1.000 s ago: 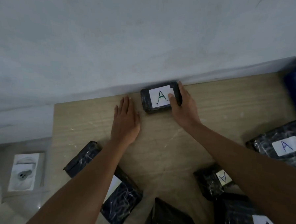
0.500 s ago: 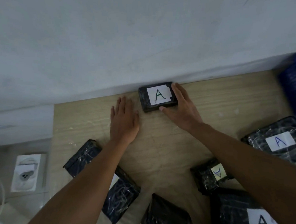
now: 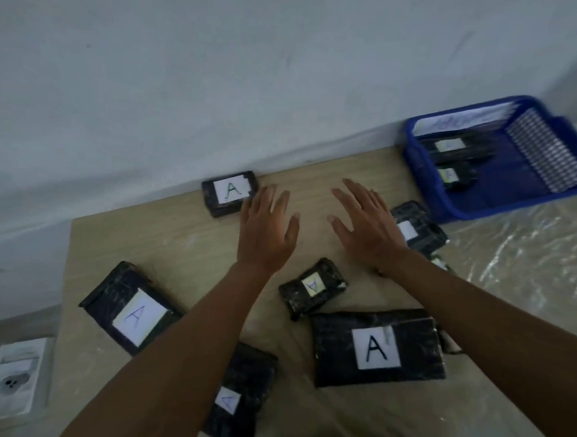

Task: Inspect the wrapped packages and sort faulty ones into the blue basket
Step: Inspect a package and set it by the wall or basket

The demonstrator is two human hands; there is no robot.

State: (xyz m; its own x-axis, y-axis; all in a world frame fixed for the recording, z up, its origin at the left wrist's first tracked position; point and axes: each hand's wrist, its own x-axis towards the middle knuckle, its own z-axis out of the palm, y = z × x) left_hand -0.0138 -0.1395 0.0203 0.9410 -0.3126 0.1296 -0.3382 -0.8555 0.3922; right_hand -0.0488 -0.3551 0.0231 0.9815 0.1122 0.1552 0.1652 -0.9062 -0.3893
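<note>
Both hands spread above the desk (image 3: 185, 246)

We hold left hand (image 3: 266, 232) and right hand (image 3: 368, 227) open, gripping nothing; blue basket (image 3: 429, 189) at 2 o'clock.

Left hand (image 3: 266, 232) and right hand (image 3: 368, 231) both outstretched, fingers spread, palms down.
</note>
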